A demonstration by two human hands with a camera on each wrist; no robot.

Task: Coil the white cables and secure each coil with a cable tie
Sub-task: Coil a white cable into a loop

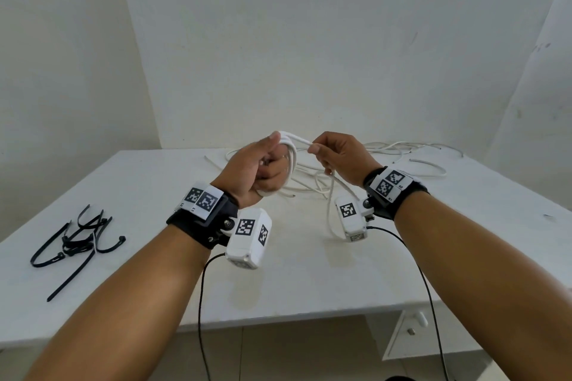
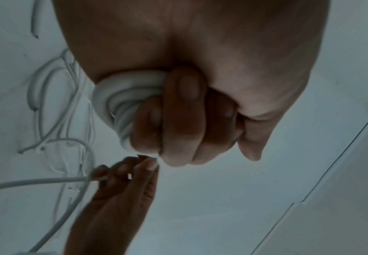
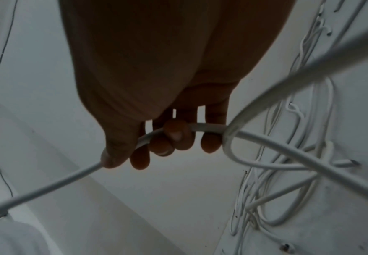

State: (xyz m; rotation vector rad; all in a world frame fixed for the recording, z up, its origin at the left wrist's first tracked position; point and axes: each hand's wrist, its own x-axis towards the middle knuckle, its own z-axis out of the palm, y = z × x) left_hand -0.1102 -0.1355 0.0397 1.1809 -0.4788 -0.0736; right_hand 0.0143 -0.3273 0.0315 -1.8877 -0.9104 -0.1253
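From the head view I see both forearms reaching forward over the white table (image 1: pixel 309 272), hands raised above it and close together. My left hand (image 1: pixel 257 167) is a fist, thumb up, closed round a small coil (image 1: pixel 289 158) of white cable whose loops wrap over the fingers. My right hand (image 1: pixel 337 155) sits just beside it, thumb and forefinger pinching the strand (image 1: pixel 298 141) that runs off the top of the coil; the loose length hangs down from that hand toward the table. More white cables (image 1: pixel 387 151) lie tangled at the far side of the table, behind the hands. A heap of black cable ties (image 1: pixel 77 238) lies on the table well off to the left, apart from both hands.

From the left wrist view, the fingers (image 2: pixel 178 120) are curled tight, and the stacked loops of the coil (image 2: pixel 117 96) bulge out beside them. The right hand (image 2: pixel 124 176) shows below, fingertips nearly touching the fist, with the cable leading away to the left.

From the right wrist view, the right hand (image 3: pixel 156 120) points away from the lens, fingers bent loosely round the cable (image 3: pixel 206 128), which passes across them and under the thumb, then trails away on both sides. The tangled cables (image 3: pixel 287 172) lie on the table on the right.
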